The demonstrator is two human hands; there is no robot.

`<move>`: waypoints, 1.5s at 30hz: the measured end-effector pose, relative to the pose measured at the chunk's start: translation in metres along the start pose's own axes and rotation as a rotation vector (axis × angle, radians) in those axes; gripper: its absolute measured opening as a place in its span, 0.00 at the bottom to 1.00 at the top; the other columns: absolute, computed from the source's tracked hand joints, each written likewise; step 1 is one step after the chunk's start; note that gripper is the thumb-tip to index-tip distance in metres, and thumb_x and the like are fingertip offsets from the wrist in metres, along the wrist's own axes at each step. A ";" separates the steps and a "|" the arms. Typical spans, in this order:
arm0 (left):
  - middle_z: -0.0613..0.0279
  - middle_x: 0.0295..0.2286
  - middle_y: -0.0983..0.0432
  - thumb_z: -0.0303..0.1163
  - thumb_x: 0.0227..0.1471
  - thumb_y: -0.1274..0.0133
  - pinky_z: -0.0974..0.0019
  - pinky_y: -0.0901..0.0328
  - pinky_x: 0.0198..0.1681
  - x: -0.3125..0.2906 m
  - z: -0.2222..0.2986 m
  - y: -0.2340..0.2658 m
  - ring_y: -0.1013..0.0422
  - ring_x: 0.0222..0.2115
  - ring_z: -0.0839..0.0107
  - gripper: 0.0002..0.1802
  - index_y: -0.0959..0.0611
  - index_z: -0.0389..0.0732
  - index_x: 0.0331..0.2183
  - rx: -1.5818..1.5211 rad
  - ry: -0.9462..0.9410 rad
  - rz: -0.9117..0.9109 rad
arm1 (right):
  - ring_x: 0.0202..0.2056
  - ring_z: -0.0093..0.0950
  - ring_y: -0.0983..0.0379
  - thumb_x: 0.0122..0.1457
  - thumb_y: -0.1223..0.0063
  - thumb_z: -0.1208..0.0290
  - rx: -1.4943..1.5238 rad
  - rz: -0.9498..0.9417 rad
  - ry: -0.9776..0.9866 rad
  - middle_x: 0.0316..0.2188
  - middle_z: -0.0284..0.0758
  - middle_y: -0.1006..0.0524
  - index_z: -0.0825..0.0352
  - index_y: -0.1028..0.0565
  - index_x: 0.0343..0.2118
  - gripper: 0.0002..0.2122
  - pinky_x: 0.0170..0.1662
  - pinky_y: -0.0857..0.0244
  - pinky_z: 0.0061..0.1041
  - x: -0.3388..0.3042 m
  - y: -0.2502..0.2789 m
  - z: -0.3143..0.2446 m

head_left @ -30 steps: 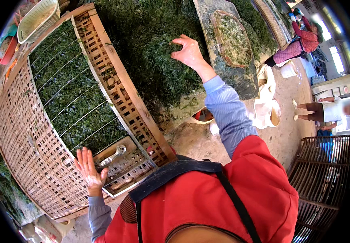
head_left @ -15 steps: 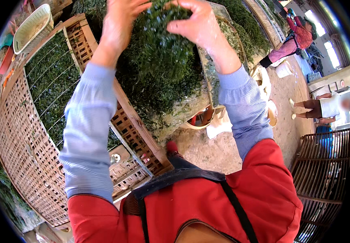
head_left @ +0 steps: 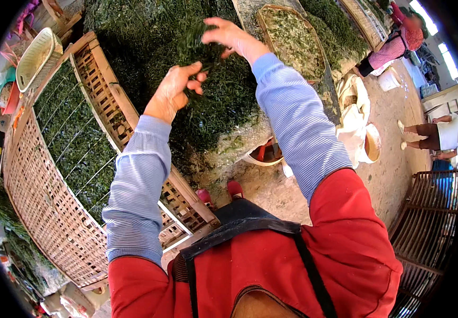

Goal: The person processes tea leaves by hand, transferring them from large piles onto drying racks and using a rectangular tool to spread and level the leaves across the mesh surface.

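Note:
A deep heap of dark green leafy strands [head_left: 229,100] lies in front of me. Over it, my left hand [head_left: 173,93] has its thumb out and its fingers loosely curled apart, a few strands close to the fingertips. Higher and to the right, my right hand [head_left: 231,40] is palm down with fingers spread, slightly smeared by motion. A loose, blurred clump of the strands [head_left: 192,42] hangs by the right fingertips, between the two hands. Whether any strands remain pinched in the left fingers is hard to make out.
A woven bamboo rack [head_left: 54,212] with green strands stands at left, a pale oblong basket [head_left: 38,59] behind it. An oval tray [head_left: 292,42] sits to the right of the heap. Slatted racks [head_left: 425,228], a white bucket [head_left: 389,79] and two people [head_left: 385,53] are at right.
Both hands have come apart from the big clump they held together. The left hand is lower, and the right has shifted left. The clump has loosened and shrunk.

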State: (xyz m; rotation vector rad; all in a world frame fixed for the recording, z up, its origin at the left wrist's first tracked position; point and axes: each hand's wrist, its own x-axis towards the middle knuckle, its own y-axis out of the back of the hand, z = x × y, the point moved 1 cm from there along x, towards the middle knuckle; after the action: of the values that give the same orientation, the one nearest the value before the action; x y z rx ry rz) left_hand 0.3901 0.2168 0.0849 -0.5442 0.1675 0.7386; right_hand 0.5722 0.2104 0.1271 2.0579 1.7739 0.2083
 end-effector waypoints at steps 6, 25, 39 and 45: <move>0.61 0.21 0.32 0.29 0.55 0.55 0.80 0.52 0.11 -0.002 0.044 -0.007 0.50 0.10 0.86 0.08 0.38 0.41 0.32 -0.161 -0.014 0.141 | 0.30 0.40 0.27 0.42 0.44 0.51 -0.461 0.126 0.426 0.30 0.45 0.25 0.65 0.22 0.23 0.18 0.30 0.31 0.34 -0.067 -0.053 0.075; 0.59 0.22 0.31 0.29 0.54 0.53 0.82 0.51 0.09 -0.035 0.121 -0.001 0.49 0.11 0.85 0.07 0.34 0.39 0.30 -0.057 -0.246 0.117 | 0.19 0.16 0.35 0.43 0.42 0.80 0.231 -0.071 0.309 0.19 0.28 0.26 0.63 0.22 0.33 0.11 0.24 0.39 0.16 -0.099 -0.027 0.011; 0.56 0.27 0.31 0.34 0.60 0.66 0.73 0.40 0.17 -0.024 0.037 -0.020 0.38 0.17 0.74 0.12 0.36 0.37 0.42 -0.390 -0.068 -0.040 | 0.33 0.28 0.26 0.45 0.43 0.71 0.331 -0.130 0.203 0.40 0.41 0.27 0.70 0.32 0.46 0.23 0.36 0.30 0.28 -0.015 0.007 -0.021; 0.61 0.25 0.35 0.28 0.57 0.60 0.78 0.53 0.13 -0.054 0.085 -0.038 0.48 0.13 0.83 0.04 0.36 0.42 0.36 -0.196 -0.081 0.067 | 0.49 0.37 0.34 0.38 0.37 0.52 -0.348 0.163 0.478 0.46 0.46 0.31 0.68 0.37 0.52 0.38 0.51 0.38 0.33 -0.043 0.012 0.007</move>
State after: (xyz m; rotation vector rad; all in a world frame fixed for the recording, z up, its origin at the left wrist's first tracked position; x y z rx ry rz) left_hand 0.3728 0.2065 0.1909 -0.6966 0.0382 0.8465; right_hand 0.5781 0.1662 0.1323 1.9986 1.6608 1.0545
